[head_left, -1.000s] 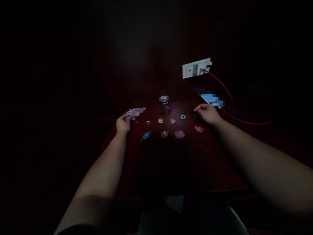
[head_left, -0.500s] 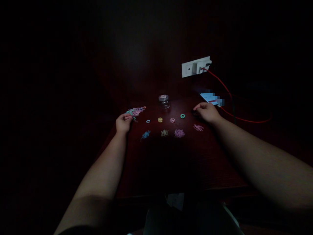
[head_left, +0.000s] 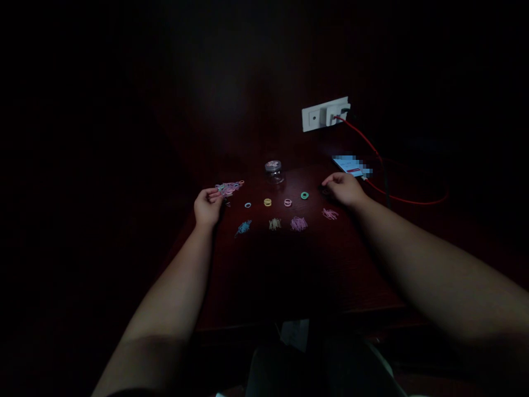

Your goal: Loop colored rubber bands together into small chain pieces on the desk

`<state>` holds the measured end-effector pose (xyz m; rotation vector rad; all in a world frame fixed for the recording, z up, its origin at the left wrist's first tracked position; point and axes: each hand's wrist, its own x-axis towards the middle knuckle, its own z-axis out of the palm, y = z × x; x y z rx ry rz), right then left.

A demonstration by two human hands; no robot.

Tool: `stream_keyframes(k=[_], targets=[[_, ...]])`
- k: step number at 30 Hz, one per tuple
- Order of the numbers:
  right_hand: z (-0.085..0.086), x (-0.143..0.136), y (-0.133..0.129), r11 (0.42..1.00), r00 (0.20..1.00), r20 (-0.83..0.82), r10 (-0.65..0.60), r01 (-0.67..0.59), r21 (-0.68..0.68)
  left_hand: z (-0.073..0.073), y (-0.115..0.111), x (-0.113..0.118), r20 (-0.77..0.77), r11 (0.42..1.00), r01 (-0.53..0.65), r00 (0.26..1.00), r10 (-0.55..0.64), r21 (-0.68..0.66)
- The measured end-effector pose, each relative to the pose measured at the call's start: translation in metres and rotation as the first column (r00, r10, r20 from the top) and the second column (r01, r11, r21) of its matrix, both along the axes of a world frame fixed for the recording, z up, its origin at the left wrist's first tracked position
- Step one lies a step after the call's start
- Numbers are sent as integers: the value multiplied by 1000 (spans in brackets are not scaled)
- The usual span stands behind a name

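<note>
At the left, my left hand (head_left: 208, 207) rests beside a loose pile of mixed pastel elastic bands (head_left: 230, 189). Its thumb and fingers are apart at the pile's near edge, and no band shows clearly between them. My right hand (head_left: 346, 190) is low over the table on the right with its fingers curled together. Something dark lies under those fingertips, too dim to make out. Between the hands runs a row of small rings: light blue (head_left: 247, 205), yellow (head_left: 268, 202), pink (head_left: 288, 203) and green (head_left: 305, 196).
Nearer me lie blue bands (head_left: 244, 226), yellowish bands (head_left: 275, 224), purple bands (head_left: 298, 223) and pink bands (head_left: 329, 213). A clear lidded jar (head_left: 273, 171) stands behind the rings. A phone (head_left: 351, 165) with a red cable (head_left: 407, 199) lies behind my right hand, below a wall socket (head_left: 324, 114).
My left fingers have spread slightly at the pile, and the green bits near their tips show less. The view has shifted a little; my right hand keeps its place on the table.
</note>
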<state>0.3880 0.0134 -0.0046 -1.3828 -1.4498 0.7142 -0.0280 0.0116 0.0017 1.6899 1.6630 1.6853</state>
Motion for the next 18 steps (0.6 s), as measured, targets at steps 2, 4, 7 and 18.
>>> stream_keyframes(k=[2,4,7,18], targets=[[4,-1,-5,1000,999,31,-16,16,4,9,-10,15,-37,997,50,998,-48,56],[13,-3,-15,996,994,90,-68,64,56,17,-22,37,-86,989,118,990,-110,94],[35,-15,-39,940,959,197,-202,134,314,28,-45,82,-146,959,266,957,-250,97],[49,-68,-88,819,895,227,383,-443,365,35,-88,161,-77,881,445,896,-438,161]])
